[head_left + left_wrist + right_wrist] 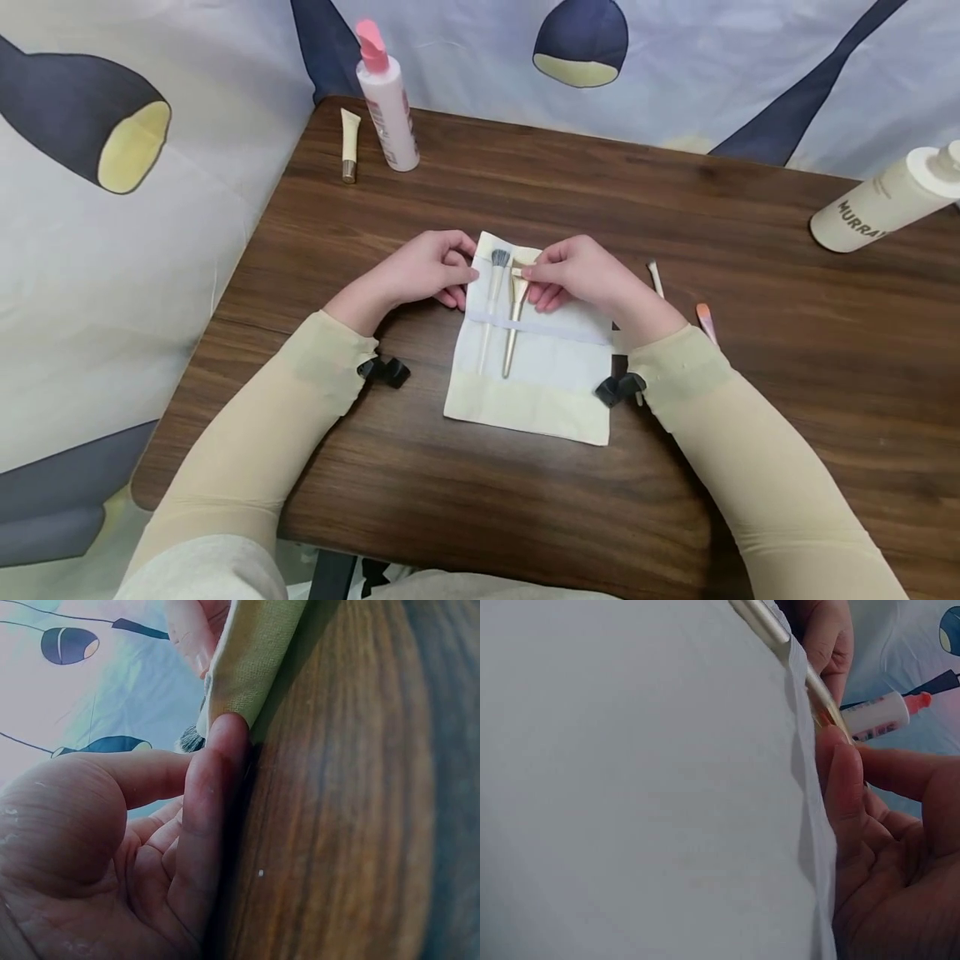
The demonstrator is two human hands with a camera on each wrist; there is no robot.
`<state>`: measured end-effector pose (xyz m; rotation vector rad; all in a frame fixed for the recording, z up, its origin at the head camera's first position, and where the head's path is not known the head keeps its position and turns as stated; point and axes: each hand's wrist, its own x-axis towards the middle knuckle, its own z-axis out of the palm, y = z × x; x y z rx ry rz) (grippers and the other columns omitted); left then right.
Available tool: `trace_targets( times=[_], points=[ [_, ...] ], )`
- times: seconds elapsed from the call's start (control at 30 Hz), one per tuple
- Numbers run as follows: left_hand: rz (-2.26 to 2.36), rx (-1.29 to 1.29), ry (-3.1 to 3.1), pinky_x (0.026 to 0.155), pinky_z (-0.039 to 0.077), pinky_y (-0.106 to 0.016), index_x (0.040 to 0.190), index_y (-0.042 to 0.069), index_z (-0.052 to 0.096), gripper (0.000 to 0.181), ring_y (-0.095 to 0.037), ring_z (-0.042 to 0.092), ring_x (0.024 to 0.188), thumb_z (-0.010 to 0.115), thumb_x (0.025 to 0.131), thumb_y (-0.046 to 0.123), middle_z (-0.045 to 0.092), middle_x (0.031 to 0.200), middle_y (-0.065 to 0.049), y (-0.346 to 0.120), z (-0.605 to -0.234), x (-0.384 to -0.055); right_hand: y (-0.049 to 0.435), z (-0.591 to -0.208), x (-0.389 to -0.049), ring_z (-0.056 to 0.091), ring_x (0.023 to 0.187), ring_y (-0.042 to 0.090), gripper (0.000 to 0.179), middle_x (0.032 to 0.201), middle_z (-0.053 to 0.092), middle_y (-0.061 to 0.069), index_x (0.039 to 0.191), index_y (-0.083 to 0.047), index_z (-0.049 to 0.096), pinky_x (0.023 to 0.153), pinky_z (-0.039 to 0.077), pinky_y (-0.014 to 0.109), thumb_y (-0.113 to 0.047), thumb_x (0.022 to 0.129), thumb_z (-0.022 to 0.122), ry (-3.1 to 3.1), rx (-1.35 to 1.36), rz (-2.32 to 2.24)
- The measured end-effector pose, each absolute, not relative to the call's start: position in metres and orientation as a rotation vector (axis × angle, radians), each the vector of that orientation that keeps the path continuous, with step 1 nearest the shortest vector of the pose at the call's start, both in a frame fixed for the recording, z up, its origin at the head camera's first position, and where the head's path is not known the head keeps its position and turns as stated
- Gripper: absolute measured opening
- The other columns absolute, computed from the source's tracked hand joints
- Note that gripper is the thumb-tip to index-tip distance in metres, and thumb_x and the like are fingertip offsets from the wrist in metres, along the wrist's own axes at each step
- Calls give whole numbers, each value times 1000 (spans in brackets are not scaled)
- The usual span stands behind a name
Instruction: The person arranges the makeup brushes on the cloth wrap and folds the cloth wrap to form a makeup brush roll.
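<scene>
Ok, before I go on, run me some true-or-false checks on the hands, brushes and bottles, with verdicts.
1. The right hand pinches the gold brush. True.
2. The left hand touches nothing. False: the left hand pinches an edge of the cloth holder.
3. The grey-tipped brush lies left of the gold brush. True.
4. The orange-tipped brush is in the cloth holder. False: the orange-tipped brush lies on the table, to the right.
5. The pink-topped bottle stands beside a small tube. True.
</scene>
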<state>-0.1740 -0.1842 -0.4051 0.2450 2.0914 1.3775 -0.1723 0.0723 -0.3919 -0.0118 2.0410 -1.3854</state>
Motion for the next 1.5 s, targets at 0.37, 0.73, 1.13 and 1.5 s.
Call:
trace_targets(
  times=[0.37,0.73,1.13,1.5],
  points=[
    [1373,263,2100,62,61,-30,129,2,53,30,-21,72,67,62,102,10,73,89,-12,-178,-408,-174,74,-387,-176,70,60,16,24,72,70,8,98,1,70,61,62,29,-22,95,76,2120,-48,-1162],
    [1367,266,2092,63,61,-30,129,3,53,29,-22,73,68,63,102,10,73,88,-12,-170,-409,-175,107,-368,-151,73,65,26,32,83,68,15,101,-4,50,63,63,38,-23,96,75,2395,-90,-1232],
    [1321,281,2125,64,62,-32,130,4,54,30,-24,73,70,63,102,11,74,89,-13,-178,-405,-175,217,-349,-120,68,61,19,23,73,69,4,102,1,63,56,59,32,-21,100,70,2643,-17,-1194],
    [1343,273,2130,64,63,-33,130,2,53,32,-23,72,68,64,101,11,73,88,-13,-183,-406,-174,261,-356,-115,67,66,15,22,77,69,6,103,2,65,60,59,28,-20,101,67,2662,-23,-876]
  ],
)
